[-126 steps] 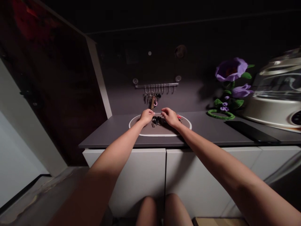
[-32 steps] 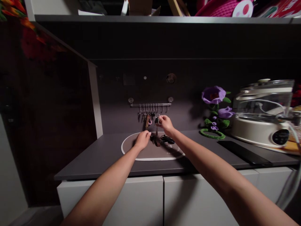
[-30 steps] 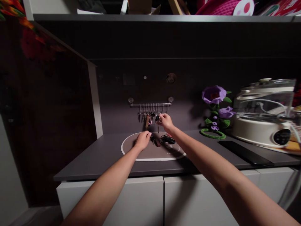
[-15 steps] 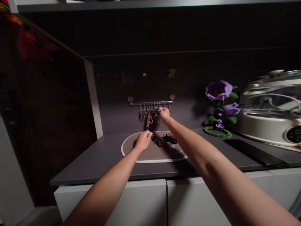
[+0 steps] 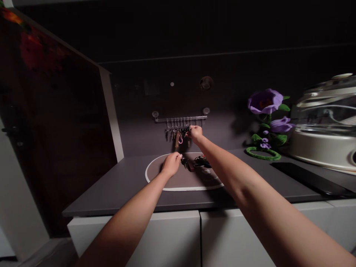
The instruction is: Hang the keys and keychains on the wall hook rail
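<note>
A clear hook rail (image 5: 180,118) on the dark wall carries several keys (image 5: 178,134), one with a brown tag and one with a pink ring. At the rail's right part, my right hand (image 5: 196,134) is closed in a pinch on a small key at the hooks. Lower down, my left hand (image 5: 171,164) is closed over the oval mat (image 5: 178,181), its fingertips around a bunch of keys (image 5: 184,162). Just right of it on the mat lie a dark red piece (image 5: 190,165) and black keys (image 5: 202,161), partly behind my right forearm.
Purple knitted flowers (image 5: 265,102) with a green ring base stand on the right of the counter (image 5: 111,189). A black flat slab (image 5: 308,178) lies before a white appliance (image 5: 319,144). White cabinet doors are below.
The whole view has shifted slightly, with the flowers and appliance further right. Both hands keep nearly the same places at the rail and over the mat.
</note>
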Demonstrator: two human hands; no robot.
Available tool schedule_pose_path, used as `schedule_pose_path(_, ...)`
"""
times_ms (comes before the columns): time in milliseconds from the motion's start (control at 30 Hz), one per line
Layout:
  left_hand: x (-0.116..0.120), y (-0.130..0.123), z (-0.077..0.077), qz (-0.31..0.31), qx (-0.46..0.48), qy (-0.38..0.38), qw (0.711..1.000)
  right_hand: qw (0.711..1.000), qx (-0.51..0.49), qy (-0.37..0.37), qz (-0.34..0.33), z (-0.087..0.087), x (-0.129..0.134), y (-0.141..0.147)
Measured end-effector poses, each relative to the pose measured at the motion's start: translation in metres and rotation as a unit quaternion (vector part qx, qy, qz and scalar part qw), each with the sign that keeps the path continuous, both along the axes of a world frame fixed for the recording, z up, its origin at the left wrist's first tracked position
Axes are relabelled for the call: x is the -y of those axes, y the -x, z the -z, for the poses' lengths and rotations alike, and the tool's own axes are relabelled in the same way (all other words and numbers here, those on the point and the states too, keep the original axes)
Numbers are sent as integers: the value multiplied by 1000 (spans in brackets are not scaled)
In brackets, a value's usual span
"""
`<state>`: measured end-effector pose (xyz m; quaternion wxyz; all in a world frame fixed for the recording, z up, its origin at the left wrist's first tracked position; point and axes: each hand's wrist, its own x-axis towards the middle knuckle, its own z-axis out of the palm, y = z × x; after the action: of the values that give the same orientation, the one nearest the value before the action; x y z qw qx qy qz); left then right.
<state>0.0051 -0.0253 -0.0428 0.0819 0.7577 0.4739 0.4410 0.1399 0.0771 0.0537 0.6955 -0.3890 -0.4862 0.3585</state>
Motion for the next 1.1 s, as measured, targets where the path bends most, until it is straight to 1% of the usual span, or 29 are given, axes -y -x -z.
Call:
schedule_pose_path(100, 0, 0, 0, -8, -1, 5, 1000, 998, -42, 40, -7, 3, 0, 0)
schedule_pose_path(300, -1, 1, 0, -23, -13, 2, 1000, 998, -36, 44, 6, 9, 0, -1)
schedule_pose_path(400, -4, 2, 1, -19, -2, 9, 1000, 999, -21, 41, 13, 11, -2, -4)
schedule_pose_path(567, -7, 3, 3, -20, 10, 12, 1000, 998, 39, 24, 40, 13, -7, -8)
schedule_pose_path(667, -7, 3, 3, -21, 14, 12, 1000, 997, 63, 23, 45, 13, -7, -10)
schedule_pose_path(833, -9, 4, 4, -27, 19, 12, 999, 994, 97, 31, 32, 10, 1, -13)
schedule_pose_path(967, -11, 5, 5, -33, 26, 8, 999, 995, 83, 51, 15, 5, 13, -14)
schedule_pose_path(1100, -10, 5, 4, -42, 24, 9, 999, 994, 87, 62, 15, 1, 21, -15)
